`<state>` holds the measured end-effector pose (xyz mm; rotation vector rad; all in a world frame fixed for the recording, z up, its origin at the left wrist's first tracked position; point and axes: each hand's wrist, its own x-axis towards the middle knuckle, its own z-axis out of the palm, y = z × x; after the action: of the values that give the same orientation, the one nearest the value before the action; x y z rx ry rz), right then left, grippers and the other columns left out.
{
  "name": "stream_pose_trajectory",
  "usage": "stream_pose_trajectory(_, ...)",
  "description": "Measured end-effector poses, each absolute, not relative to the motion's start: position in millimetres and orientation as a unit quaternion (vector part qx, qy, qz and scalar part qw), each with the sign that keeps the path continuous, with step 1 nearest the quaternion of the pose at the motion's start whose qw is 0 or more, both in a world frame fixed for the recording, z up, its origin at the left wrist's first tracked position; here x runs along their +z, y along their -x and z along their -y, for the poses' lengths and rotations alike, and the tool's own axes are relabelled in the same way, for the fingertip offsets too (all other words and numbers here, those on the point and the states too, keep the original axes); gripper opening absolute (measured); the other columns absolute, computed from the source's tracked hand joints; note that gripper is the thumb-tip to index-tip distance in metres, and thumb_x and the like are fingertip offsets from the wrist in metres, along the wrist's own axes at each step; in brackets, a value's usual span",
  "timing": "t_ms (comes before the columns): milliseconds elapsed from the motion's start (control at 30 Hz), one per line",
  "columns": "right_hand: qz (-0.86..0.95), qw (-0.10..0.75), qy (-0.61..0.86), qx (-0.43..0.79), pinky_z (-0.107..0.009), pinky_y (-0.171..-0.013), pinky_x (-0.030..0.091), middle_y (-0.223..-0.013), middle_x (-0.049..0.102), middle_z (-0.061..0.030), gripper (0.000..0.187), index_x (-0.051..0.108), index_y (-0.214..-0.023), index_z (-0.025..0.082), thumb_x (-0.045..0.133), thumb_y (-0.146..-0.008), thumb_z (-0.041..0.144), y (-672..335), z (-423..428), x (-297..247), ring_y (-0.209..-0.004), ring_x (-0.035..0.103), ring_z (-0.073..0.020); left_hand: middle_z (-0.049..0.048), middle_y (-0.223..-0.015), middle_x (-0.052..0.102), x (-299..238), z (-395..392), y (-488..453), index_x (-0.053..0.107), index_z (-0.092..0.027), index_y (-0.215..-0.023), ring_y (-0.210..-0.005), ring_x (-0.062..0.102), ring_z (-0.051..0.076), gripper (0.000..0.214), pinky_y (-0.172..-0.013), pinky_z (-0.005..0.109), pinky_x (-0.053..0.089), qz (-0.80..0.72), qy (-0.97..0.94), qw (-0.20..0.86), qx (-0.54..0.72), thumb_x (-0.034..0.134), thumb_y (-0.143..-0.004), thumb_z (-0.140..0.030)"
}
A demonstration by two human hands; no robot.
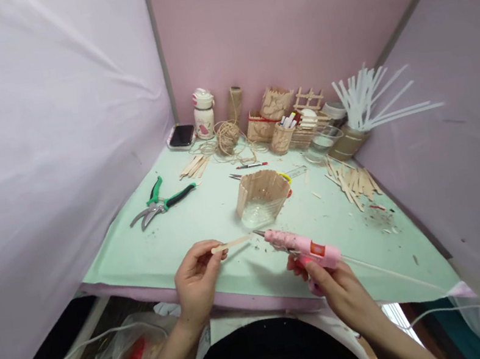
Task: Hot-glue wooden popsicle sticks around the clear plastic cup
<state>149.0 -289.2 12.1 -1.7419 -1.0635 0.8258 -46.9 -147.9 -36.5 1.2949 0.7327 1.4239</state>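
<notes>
My left hand [196,277] pinches a flat wooden craft stick [233,243] by its left end and holds it level above the table's front edge. My right hand [333,284] grips a pink hot glue gun [301,246], its metal nozzle touching or almost touching the stick's right end. Just behind them stands a clear cup partly clad in upright wooden sticks [262,197].
Green-handled pliers [160,203] lie at the left on the mint table [209,216]. Loose wooden sticks [354,183] lie at the right. At the back stand a twine ball [227,137], a phone [181,135], a small bottle [204,114], stick-built holders and a jar of white glue rods [361,105].
</notes>
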Motion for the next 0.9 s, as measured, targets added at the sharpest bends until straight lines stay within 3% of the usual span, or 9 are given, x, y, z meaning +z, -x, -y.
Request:
stream_pose_trajectory(100,0.476,0.430,0.700,0.315,-0.036,-0.081,0.056,-0.096,0.075,-0.0095,0.049,0.075,-0.098,0.021,0.048,-0.092,0.061,-139,288,7,-0.087,0.068,-0.0246,0.0051,-0.087,0.071,-37,151,50,0.074,-0.018,-0.089,-0.075,0.066,0.014,0.010,-0.073,0.025,0.056,-0.309,-0.544,0.514,0.587,0.074,-0.081,-0.023)
stream_pose_trajectory(200,0.512,0.426,0.683,0.298,-0.039,-0.088,0.056,-0.093,0.076,-0.0089,0.048,0.076,-0.099,0.024,0.045,-0.094,0.060,-131,286,8,-0.088,0.069,-0.0262,0.0053,-0.087,0.071,-37,150,50,0.075,-0.019,-0.088,-0.077,0.066,0.015,0.009,-0.074,0.026,0.055,-0.308,-0.550,0.509,0.586,0.075,-0.080,-0.023)
stream_pose_trajectory(500,0.532,0.426,0.680,0.271,-0.038,-0.093,0.055,-0.102,0.075,-0.0090,0.044,0.074,-0.114,0.024,0.045,-0.097,0.053,-127,291,0,-0.098,0.069,-0.0272,0.0045,-0.086,0.070,-40,148,52,0.077,-0.023,-0.084,-0.083,0.064,0.017,0.007,-0.073,0.026,0.052,-0.313,-0.580,0.464,0.592,0.077,-0.078,-0.020)
stream_pose_trajectory(900,0.530,0.440,0.689,0.228,-0.037,-0.081,0.056,-0.074,0.070,-0.0066,0.051,0.076,-0.101,0.025,0.040,-0.096,0.061,-123,282,5,-0.070,0.063,-0.0246,0.0035,-0.087,0.073,-44,149,53,0.077,-0.023,-0.087,-0.083,0.067,0.016,0.009,-0.075,0.024,0.053,-0.325,-0.586,0.467,0.578,0.076,-0.079,-0.019)
